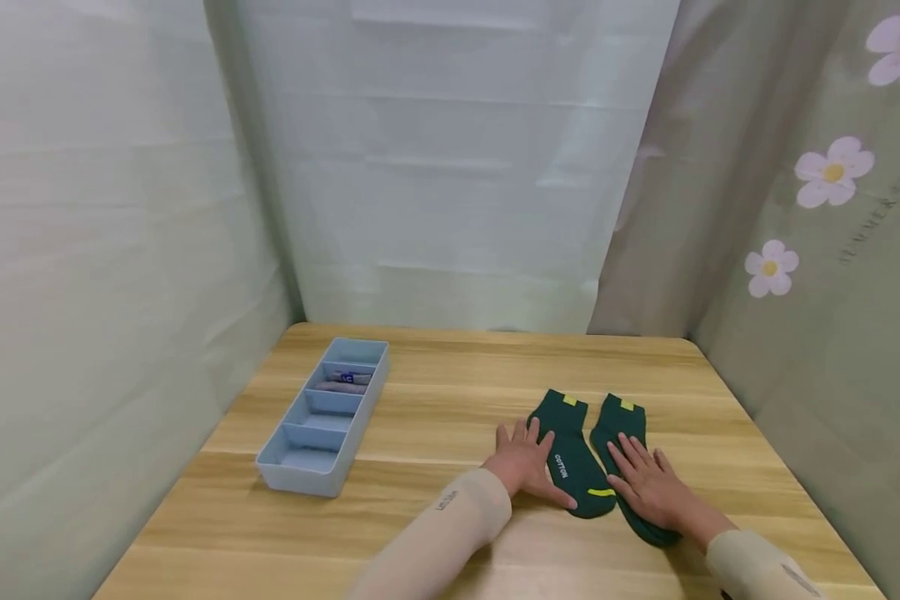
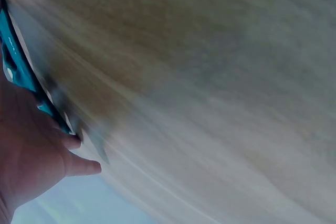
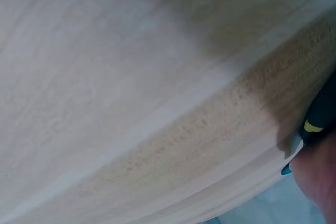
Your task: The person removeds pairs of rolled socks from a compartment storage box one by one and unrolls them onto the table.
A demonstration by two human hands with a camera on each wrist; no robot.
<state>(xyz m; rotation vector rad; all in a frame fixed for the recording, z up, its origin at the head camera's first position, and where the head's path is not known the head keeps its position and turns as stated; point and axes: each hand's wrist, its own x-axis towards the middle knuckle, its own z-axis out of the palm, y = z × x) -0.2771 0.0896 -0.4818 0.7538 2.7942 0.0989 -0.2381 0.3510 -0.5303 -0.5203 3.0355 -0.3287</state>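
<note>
Flat green socks (image 1: 573,457), grained tabletop (image 1: 450,375)

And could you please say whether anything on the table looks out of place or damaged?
Nothing stands out: the dark green socks lie side by side and the blue divided tray sits upright, with no visible damage.

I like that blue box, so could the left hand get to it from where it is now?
Probably yes: nothing seems to stand between the left hand and the blue box. The hand would likely have to leave the green sock it touches and stretch leftward.
</note>
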